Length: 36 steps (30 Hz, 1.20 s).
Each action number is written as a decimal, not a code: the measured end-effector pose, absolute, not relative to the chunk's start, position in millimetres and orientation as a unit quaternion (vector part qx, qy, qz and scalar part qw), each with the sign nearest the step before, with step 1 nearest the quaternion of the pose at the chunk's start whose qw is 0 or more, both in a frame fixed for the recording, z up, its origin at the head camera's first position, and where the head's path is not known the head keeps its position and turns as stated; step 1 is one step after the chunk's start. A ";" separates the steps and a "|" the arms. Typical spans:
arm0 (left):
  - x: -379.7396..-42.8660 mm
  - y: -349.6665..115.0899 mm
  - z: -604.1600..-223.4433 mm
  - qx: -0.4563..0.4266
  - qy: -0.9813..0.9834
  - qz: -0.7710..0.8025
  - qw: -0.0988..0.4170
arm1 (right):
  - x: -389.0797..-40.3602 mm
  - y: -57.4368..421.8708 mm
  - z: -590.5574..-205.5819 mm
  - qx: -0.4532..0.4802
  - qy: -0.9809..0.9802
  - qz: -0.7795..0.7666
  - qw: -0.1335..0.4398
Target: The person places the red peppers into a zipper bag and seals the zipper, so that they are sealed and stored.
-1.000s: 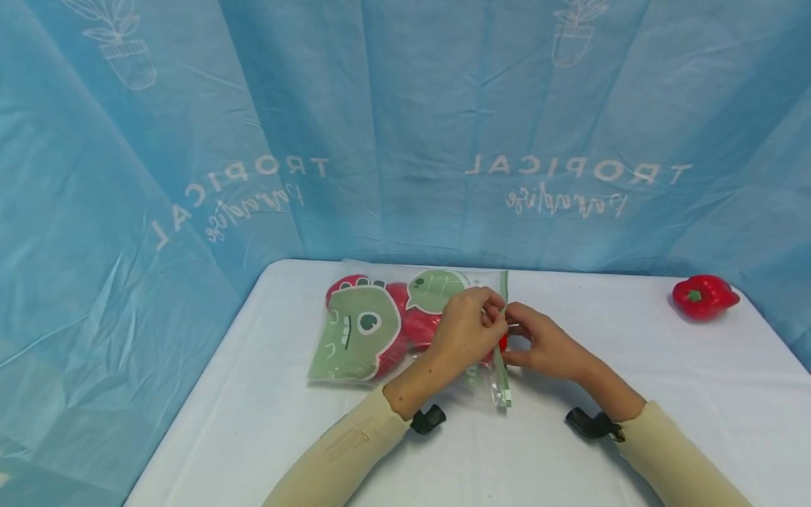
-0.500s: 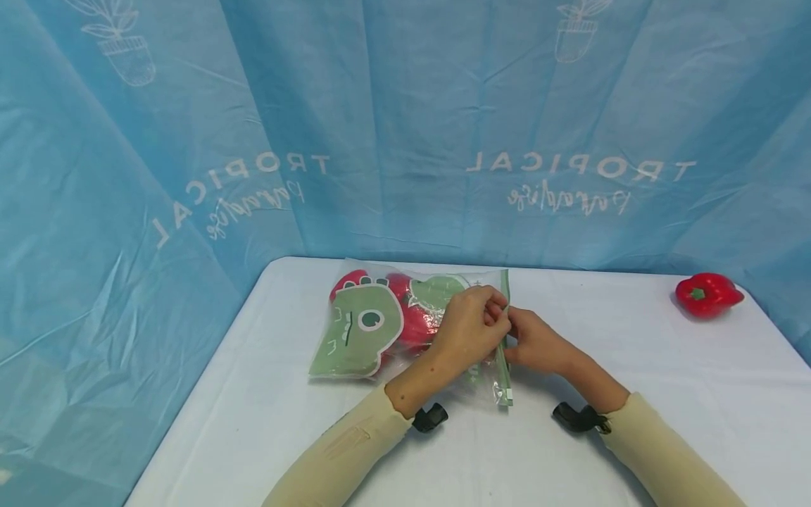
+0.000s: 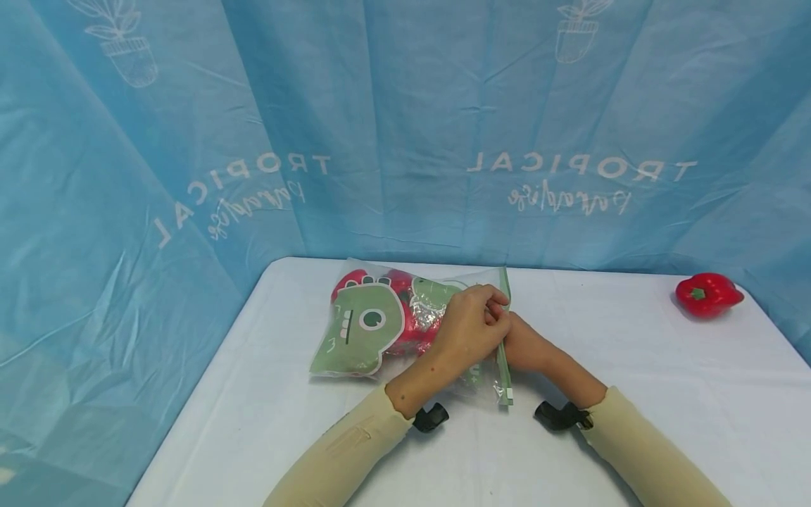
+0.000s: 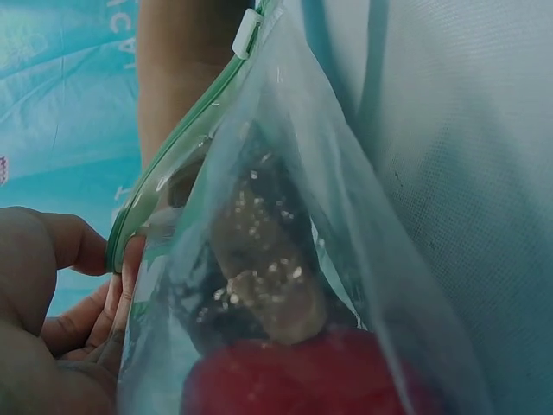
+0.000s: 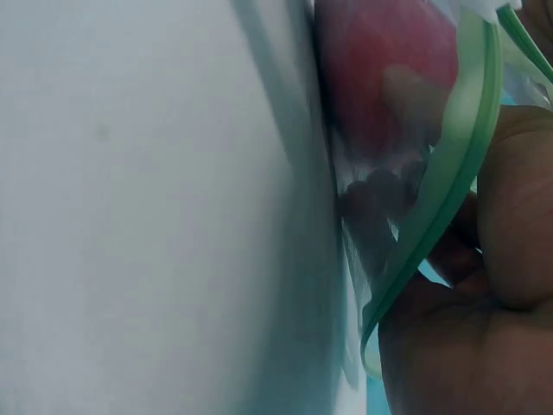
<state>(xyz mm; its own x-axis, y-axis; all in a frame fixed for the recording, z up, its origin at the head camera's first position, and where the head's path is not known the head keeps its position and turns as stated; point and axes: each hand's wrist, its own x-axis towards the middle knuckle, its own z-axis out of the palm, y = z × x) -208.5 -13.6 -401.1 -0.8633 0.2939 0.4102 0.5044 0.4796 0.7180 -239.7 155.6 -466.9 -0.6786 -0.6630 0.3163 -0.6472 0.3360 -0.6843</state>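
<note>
A clear slider zip bag (image 3: 364, 331) with a green cartoon dinosaur print lies on its side, its mouth to the right. Several red things (image 3: 415, 327) fill it; film and print blur their shape. My left hand (image 3: 472, 327) pinches the bag's green zip edge between thumb and fingers, with the mouth held apart. My right hand (image 3: 527, 345) reaches through that mouth. In the left wrist view a straight digit (image 4: 294, 316) of it touches a red thing (image 4: 298, 376) inside. Plastic and the left hand partly hide the other right fingers.
A shiny red bell pepper (image 3: 706, 296) with a green stem sits at the table's back right. The white table (image 3: 222, 443) ends at a blue printed curtain (image 3: 405, 141). A white slider (image 4: 247, 33) sits on the zip near one end.
My right hand has moved left and deeper into the bag's mouth, and the red thing at the opening has gone inside. The left hand keeps its hold on the edge.
</note>
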 end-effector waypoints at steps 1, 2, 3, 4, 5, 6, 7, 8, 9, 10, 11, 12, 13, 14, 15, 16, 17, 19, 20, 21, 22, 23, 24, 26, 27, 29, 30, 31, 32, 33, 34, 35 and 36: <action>-208.6 -13.7 -401.3 -0.235 -0.852 -0.453 0.117 | -239.7 155.4 -467.5 -0.405 0.817 -0.411 0.003; -208.8 -13.7 -401.5 -0.235 -0.852 -0.453 0.117 | -239.5 155.2 -467.6 -0.406 0.816 -0.411 0.000; -209.0 -13.7 -401.8 -0.236 -0.851 -0.454 0.118 | -239.3 155.0 -467.8 -0.407 0.816 -0.410 -0.004; -209.2 -13.7 -402.0 -0.236 -0.852 -0.453 0.119 | -239.0 155.0 -467.9 -0.407 0.818 -0.408 -0.007; -209.4 -13.6 -402.3 -0.236 -0.852 -0.452 0.119 | -238.8 155.1 -468.2 -0.406 0.821 -0.402 -0.012; -209.5 -13.5 -402.5 -0.236 -0.852 -0.452 0.119 | -238.7 155.2 -467.9 -0.405 0.822 -0.400 -0.011; -209.5 -13.7 -402.4 -0.236 -0.851 -0.454 0.117 | -238.4 155.3 -467.6 -0.405 0.826 -0.393 -0.013; -209.5 -13.8 -402.4 -0.236 -0.851 -0.454 0.116 | -238.1 155.5 -467.1 -0.405 0.828 -0.388 -0.012; -209.4 -13.9 -402.2 -0.235 -0.851 -0.455 0.115 | -237.8 155.8 -466.3 -0.401 0.831 -0.384 -0.009; -209.3 -14.1 -402.1 -0.235 -0.851 -0.455 0.113 | -237.9 156.5 -465.3 -0.395 0.836 -0.381 -0.004; -209.1 -14.2 -401.9 -0.234 -0.851 -0.456 0.112 | -238.0 157.2 -464.2 -0.389 0.839 -0.380 0.003; -208.9 -14.3 -401.7 -0.234 -0.850 -0.459 0.111 | -238.3 158.4 -462.8 -0.382 0.841 -0.383 0.010; -208.8 -14.4 -401.5 -0.234 -0.850 -0.460 0.110 | -238.5 160.0 -461.7 -0.369 0.845 -0.386 0.018; -208.8 -14.5 -401.4 -0.235 -0.849 -0.460 0.109 | -238.6 161.9 -460.1 -0.355 0.846 -0.397 0.029; -208.8 -14.6 -401.3 -0.235 -0.849 -0.460 0.109 | -239.0 164.2 -459.0 -0.342 0.846 -0.408 0.038; -208.8 -14.7 -401.2 -0.235 -0.849 -0.461 0.109 | -239.4 167.2 -458.1 -0.332 0.845 -0.417 0.043; -208.8 -14.8 -401.4 -0.235 -0.848 -0.463 0.108 | -239.2 170.4 -457.0 -0.326 0.842 -0.428 0.046; -209.0 -14.6 -401.7 -0.235 -0.848 -0.463 0.106 | -239.4 178.3 -456.8 -0.321 0.835 -0.444 0.046; -209.1 -14.8 -401.9 -0.234 -0.849 -0.463 0.105 | -239.4 182.6 -456.7 -0.325 0.830 -0.451 0.044; -209.1 -14.9 -402.0 -0.232 -0.849 -0.464 0.104 | -239.2 186.9 -456.8 -0.330 0.827 -0.454 0.038; -209.2 -14.9 -402.4 -0.231 -0.849 -0.464 0.102 | -238.5 191.2 -456.5 -0.335 0.824 -0.455 0.031; -209.3 -15.0 -402.8 -0.230 -0.850 -0.464 0.101 | -237.8 195.6 -456.3 -0.339 0.823 -0.456 0.025; -209.6 -15.0 -403.1 -0.230 -0.851 -0.462 0.100 | -237.3 199.8 -455.7 -0.341 0.822 -0.455 0.017; -209.6 -15.0 -403.1 -0.229 -0.852 -0.460 0.098 | -235.2 208.9 -452.7 -0.341 0.825 -0.450 0.002; -209.8 -14.8 -403.3 -0.229 -0.853 -0.459 0.097 | -234.0 213.7 -450.8 -0.340 0.829 -0.444 -0.006; -210.0 -14.5 -403.5 -0.228 -0.854 -0.459 0.094 | -232.3 223.3 -447.8 -0.333 0.838 -0.431 -0.021; -209.8 -14.4 -403.5 -0.227 -0.854 -0.458 0.094 | -231.3 228.0 -446.0 -0.329 0.842 -0.427 -0.027; -209.8 -14.3 -403.6 -0.227 -0.854 -0.459 0.093 | -230.6 233.1 -445.0 -0.323 0.846 -0.423 -0.032; -209.9 -14.2 -403.8 -0.226 -0.854 -0.460 0.091 | -230.2 238.2 -444.2 -0.316 0.850 -0.419 -0.037; -210.1 -14.1 -404.3 -0.225 -0.854 -0.460 0.091 | -229.7 243.1 -443.3 -0.307 0.855 -0.415 -0.041; -210.0 -14.2 -404.5 -0.225 -0.854 -0.460 0.091 | -229.7 248.2 -442.9 -0.298 0.860 -0.412 -0.046; -210.1 -14.3 -404.8 -0.225 -0.854 -0.460 0.092 | -229.8 253.5 -442.2 -0.289 0.863 -0.410 -0.050; -210.2 -14.3 -405.0 -0.226 -0.854 -0.460 0.092 | -229.9 258.9 -441.1 -0.281 0.866 -0.409 -0.054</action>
